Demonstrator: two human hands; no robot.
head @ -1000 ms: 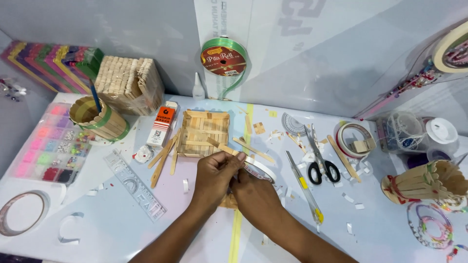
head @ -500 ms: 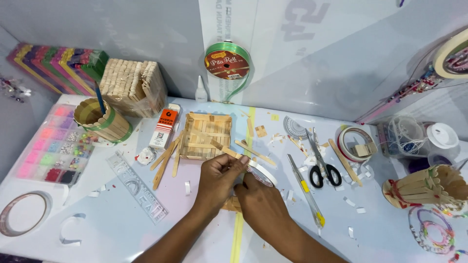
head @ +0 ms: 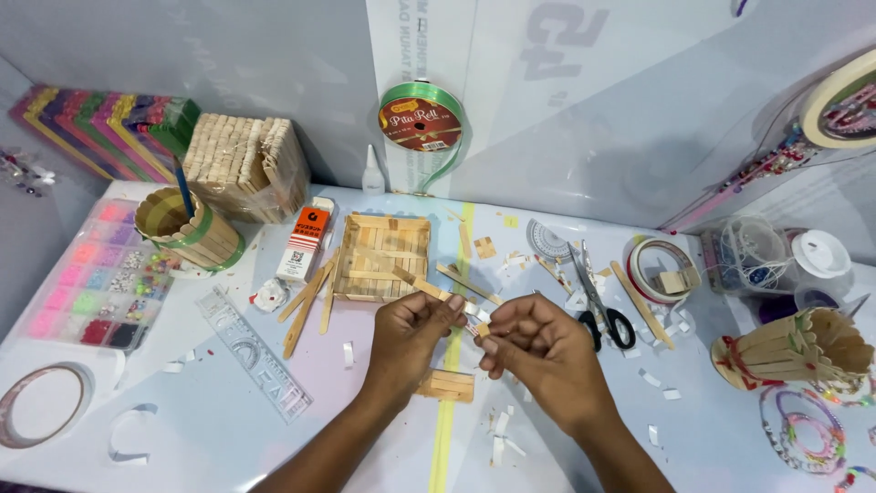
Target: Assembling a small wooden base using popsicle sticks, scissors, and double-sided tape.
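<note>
Above the middle of the pale surface (head: 228, 438), the left hand (head: 411, 342) and the right hand (head: 538, 351) meet fingertip to fingertip. Each grip is pressed together: thumbs and forefingers of both hands pinch a small piece of wooden stick (head: 481, 327) with a scrap of white tape on it, which sits right between the two grips, lifted off the surface. Whether the tape is stuck down on the wood is too small to tell.

Directly below the hands, on the surface, lies a small panel of joined sticks (head: 447, 385), partly hidden by the left wrist and resting on a yellow-green stripe (head: 443, 438). Just beyond the left hand's fingers stands a square tray built of wooden sticks (head: 381, 258), with loose sticks (head: 306, 301) fanned out at its left side. Near the right hand, black-handled scissors (head: 602, 306) lie with blades pointing away.

Further left lie a clear ruler (head: 254, 354), an orange and white glue box (head: 304, 242), a round stick cup banded in green (head: 190, 228) and a compartment box of coloured beads (head: 87, 288). At the far right lies a tipped stick holder (head: 794, 347), and a green ribbon roll (head: 422, 119) leans on the back wall.
</note>
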